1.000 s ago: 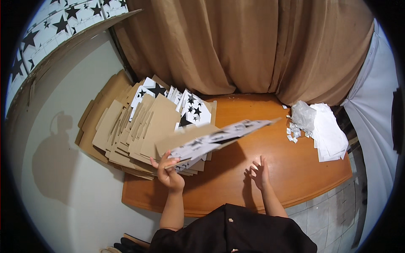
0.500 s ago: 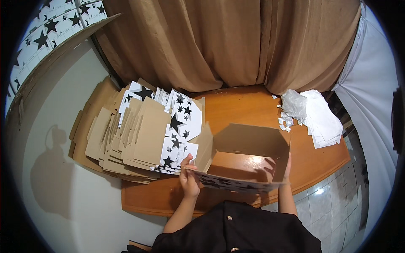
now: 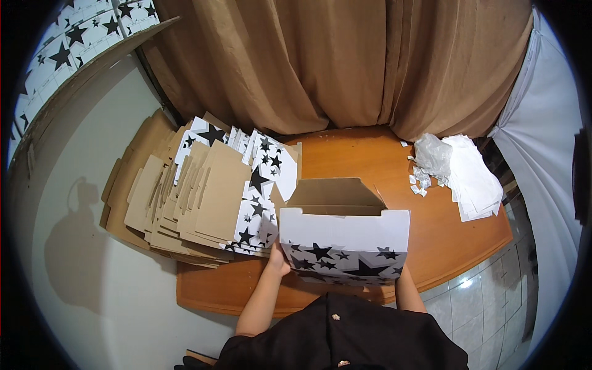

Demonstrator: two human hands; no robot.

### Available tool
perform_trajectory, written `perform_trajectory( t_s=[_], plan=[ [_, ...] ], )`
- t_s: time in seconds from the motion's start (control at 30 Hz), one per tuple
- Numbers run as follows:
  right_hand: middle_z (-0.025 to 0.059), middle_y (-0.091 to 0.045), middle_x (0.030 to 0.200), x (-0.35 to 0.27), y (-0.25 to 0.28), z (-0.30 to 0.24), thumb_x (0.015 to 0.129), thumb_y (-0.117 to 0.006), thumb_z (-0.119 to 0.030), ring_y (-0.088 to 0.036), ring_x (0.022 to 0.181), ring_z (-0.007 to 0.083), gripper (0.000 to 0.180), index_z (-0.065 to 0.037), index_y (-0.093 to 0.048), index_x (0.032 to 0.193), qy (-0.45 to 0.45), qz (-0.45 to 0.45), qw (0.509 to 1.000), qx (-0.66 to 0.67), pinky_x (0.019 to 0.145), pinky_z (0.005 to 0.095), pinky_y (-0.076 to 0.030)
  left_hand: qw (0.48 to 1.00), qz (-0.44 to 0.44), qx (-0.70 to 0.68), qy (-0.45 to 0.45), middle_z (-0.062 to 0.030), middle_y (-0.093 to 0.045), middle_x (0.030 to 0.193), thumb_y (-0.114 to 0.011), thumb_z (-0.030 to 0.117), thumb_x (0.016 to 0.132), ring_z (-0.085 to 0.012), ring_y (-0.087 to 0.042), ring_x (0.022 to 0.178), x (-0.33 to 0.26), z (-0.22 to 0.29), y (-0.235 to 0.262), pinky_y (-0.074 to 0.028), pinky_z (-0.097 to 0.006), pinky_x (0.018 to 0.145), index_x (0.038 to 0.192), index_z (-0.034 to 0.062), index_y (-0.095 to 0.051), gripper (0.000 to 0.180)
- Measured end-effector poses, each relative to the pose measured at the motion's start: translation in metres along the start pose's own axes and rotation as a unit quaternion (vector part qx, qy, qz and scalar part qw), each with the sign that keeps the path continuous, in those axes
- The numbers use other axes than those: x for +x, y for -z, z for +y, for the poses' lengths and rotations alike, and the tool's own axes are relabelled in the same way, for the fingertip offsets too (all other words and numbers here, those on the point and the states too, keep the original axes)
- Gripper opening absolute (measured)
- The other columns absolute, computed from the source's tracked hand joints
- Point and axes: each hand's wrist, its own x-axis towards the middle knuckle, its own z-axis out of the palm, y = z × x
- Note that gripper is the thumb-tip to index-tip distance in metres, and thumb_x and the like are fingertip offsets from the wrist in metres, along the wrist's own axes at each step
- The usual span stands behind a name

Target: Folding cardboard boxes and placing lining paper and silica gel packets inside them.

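A white cardboard box (image 3: 351, 231) printed with black stars is held up over the near part of the table, its starred side toward me and brown inner walls showing behind. My left hand (image 3: 279, 260) grips the lower left corner; some of its fingers are behind or under the board. At the lower right corner is my right hand (image 3: 399, 277), mostly hidden by the box, so its fingers do not show. To the left lies a thick stack of flattened boxes (image 3: 213, 191), some brown side up, others star-printed.
The brown wooden table (image 3: 453, 246) carries white paper sheets (image 3: 473, 179), a clear plastic bag (image 3: 433, 154) and small white scraps (image 3: 421, 180) at the far right. A brown curtain (image 3: 277, 61) hangs behind. Upper left, a shelf (image 3: 92, 65) holds star-printed boxes.
The box has tilted so its printed side faces me, where before I looked down through its open frame. Both hands have moved down to its lower corners.
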Motion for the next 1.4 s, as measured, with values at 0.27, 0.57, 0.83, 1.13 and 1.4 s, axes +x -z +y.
perform_trajectory(
  t_s=[0.27, 0.57, 0.83, 1.13, 1.4],
  plan=[
    [0.0127, -0.049, 0.127, 0.024, 0.045, -0.071, 0.092, -0.046, -0.034, -0.057, 0.101, 0.0269, 0.043, -0.01, -0.043, 0.128, 0.027, 0.028, 0.994, -0.104, 0.075, 0.0342, -0.049, 0.993, -0.051, 0.102, -0.043, -0.0088, -0.061, 0.107, -0.036, 0.043, 0.09, -0.0232, -0.059, 0.091, 0.026, 0.038, -0.064, -0.047, -0.035, 0.084, 0.112, 0.0072, -0.056, 0.047],
    [0.0086, -0.057, 0.11, -0.002, 0.1, 0.026, 0.087, -0.055, -0.018, -0.059, 0.089, 0.0187, 0.032, -0.004, -0.052, 0.115, 0.217, 0.114, 0.967, -0.067, 0.073, 0.029, -0.046, 0.973, -0.132, 0.184, -0.038, -0.0025, -0.056, 0.071, -0.048, 0.037, 0.091, -0.0068, -0.051, 0.051, 0.045, -0.062, -0.007, -0.04, -0.02, 0.044, 0.1, 0.008, -0.056, 0.031],
    [0.0089, -0.063, 0.074, -0.027, 0.063, 0.049, 0.09, -0.046, -0.031, -0.057, 0.064, 0.0159, 0.037, 0.001, -0.064, 0.084, 0.176, 0.229, 0.937, -0.195, 0.058, 0.0291, -0.046, 0.963, -0.171, -0.039, 0.205, -0.0131, -0.059, 0.091, -0.043, 0.037, 0.093, -0.0206, -0.061, 0.083, 0.069, -0.132, 0.113, -0.053, -0.039, 0.072, 0.112, 0.0064, -0.052, 0.038],
    [0.0036, -0.059, 0.073, -0.037, 0.043, -0.015, 0.094, -0.044, -0.037, -0.053, 0.066, 0.011, 0.043, 0.0, -0.061, 0.079, 0.121, 0.262, 0.955, -0.063, 0.062, 0.0241, -0.041, 0.961, -0.171, -0.027, 0.215, -0.0134, -0.059, 0.093, -0.043, 0.038, 0.093, -0.0208, -0.061, 0.085, -0.109, -0.136, 0.303, -0.053, -0.04, 0.073, 0.113, 0.0067, -0.052, 0.038],
    [-0.0012, -0.053, 0.075, 0.0, 0.084, -0.057, 0.091, -0.049, -0.044, -0.045, 0.068, 0.0075, 0.042, -0.004, -0.058, 0.083, 0.243, 0.113, 0.963, -0.042, 0.061, 0.0231, -0.037, 0.968, -0.18, -0.04, 0.169, -0.0137, -0.059, 0.094, -0.043, 0.038, 0.093, -0.0209, -0.06, 0.088, 0.047, -0.124, 0.118, -0.053, -0.041, 0.074, 0.114, 0.007, -0.051, 0.039]
  ],
)
